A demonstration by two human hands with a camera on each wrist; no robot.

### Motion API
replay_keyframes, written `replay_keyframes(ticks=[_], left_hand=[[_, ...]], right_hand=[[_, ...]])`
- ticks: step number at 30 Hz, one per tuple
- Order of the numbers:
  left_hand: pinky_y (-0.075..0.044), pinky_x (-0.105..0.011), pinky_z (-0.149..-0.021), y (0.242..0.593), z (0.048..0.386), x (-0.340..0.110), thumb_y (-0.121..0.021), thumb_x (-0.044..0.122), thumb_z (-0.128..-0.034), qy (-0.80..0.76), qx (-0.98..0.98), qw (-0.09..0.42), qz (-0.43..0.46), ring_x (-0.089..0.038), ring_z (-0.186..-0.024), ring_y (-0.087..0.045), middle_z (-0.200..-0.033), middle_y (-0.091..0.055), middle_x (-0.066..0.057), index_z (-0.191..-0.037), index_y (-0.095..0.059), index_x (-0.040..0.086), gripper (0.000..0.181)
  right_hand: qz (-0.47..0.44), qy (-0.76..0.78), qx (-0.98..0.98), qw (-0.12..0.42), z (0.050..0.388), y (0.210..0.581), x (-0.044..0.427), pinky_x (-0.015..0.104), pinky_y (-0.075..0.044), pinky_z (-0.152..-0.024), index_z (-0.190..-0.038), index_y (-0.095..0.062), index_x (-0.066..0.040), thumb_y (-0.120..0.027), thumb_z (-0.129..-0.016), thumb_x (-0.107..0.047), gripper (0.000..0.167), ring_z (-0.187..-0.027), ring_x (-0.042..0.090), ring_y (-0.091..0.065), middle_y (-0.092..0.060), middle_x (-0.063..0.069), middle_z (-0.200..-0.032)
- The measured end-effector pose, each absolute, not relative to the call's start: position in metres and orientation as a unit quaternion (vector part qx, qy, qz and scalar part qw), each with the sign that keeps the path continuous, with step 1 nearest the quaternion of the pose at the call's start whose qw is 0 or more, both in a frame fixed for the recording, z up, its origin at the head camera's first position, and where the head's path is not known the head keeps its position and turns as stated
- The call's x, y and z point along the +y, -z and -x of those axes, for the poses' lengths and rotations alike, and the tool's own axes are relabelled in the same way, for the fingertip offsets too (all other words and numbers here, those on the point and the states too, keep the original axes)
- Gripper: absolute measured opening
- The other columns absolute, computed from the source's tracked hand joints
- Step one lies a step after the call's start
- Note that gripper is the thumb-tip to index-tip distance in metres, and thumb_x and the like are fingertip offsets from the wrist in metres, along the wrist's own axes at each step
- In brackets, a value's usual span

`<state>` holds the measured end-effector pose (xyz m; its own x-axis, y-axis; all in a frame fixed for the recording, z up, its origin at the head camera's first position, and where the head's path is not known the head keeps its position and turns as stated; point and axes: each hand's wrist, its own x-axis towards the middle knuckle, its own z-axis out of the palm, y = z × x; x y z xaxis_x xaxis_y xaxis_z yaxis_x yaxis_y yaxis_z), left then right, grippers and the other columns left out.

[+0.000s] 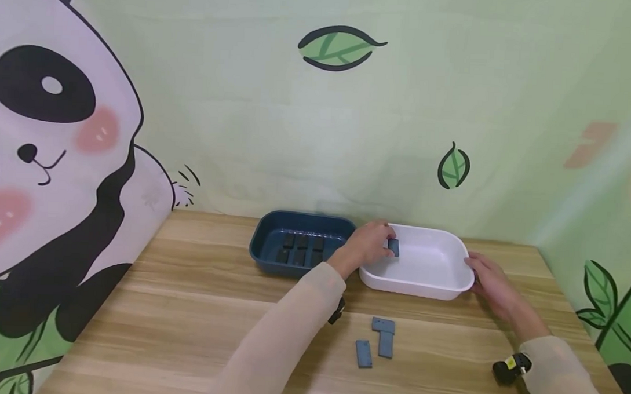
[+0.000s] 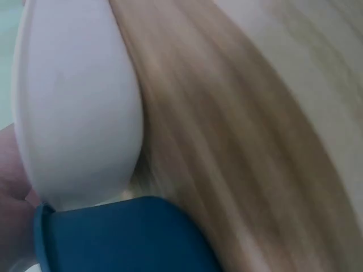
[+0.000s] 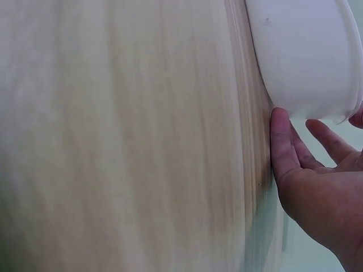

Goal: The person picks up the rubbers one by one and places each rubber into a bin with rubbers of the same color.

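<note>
- Head view, progress: your work looks partly done. Six dark blocks (image 1: 302,241) lie in the blue tray (image 1: 253,251), in two rows of three; three loose blocks (image 1: 364,353) lie on the table (image 1: 185,331), so these seem left to handle.
- Head view, hands: your left hand (image 1: 367,244) pinches a blue-grey block (image 1: 394,248) over the left end of the white tray (image 1: 411,287); you cannot tell whether it touches the bottom. Your right hand (image 1: 494,283) grips that tray's right end, thumb on the rim.
- Head view, count: two trays side by side and ten visible blocks: six, three and one; your left arm may hide more. Two loose ones touch, the third just beside.
- Left wrist view: you see both trays' outer walls and part of your left hand; its block is hidden.
- Right wrist view: your right fingertips meet the white tray's end wall near its base.
</note>
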<state>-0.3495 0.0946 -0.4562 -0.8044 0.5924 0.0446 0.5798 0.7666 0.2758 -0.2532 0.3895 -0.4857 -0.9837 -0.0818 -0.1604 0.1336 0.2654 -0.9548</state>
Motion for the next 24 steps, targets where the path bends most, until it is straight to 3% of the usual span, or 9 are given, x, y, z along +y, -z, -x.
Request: replay_keyframes(ticks=[11, 17, 24], left_hand=[[-0.052, -0.029, -0.105, 0.467, 0.346, 0.102, -0.081, 0.038, -0.0956, -0.086, 0.95, -0.003, -0.299, -0.01, -0.121, -0.059, -0.136, -0.066, 0.006, -0.136, -0.073, 0.022, 0.044], [-0.053, -0.029, -0.099, 0.469, 0.347, 0.102, -0.081, 0.043, -0.095, -0.045, 0.954, 0.004, -0.298, -0.009, -0.109, -0.057, -0.13, -0.066, 0.008, -0.136, -0.073, 0.027, 0.045], [-0.053, -0.028, -0.098, 0.471, 0.347, 0.105, -0.078, 0.045, -0.0965, -0.013, 0.956, 0.013, -0.293, -0.01, -0.105, -0.055, -0.126, -0.066, 0.008, -0.137, -0.072, 0.028, 0.044]], right_hand=[[-0.025, 0.592, 0.799, 0.098, 0.251, 0.483, 0.392, 0.017, -0.056, -0.088, -0.162, -0.014, 0.013, -0.03, -0.117, -0.037, 0.07, -0.107, -0.005, -0.054, -0.025, 0.038, -0.163], [-0.03, 0.585, 0.803, 0.105, 0.252, 0.483, 0.39, 0.016, -0.055, -0.09, -0.163, -0.014, 0.011, -0.03, -0.117, -0.039, 0.07, -0.117, 0.003, -0.053, -0.023, 0.037, -0.165], [-0.029, 0.591, 0.8, 0.099, 0.252, 0.484, 0.388, 0.016, -0.056, -0.089, -0.163, -0.013, 0.013, -0.031, -0.117, -0.038, 0.07, -0.108, -0.005, -0.053, -0.023, 0.038, -0.165]])
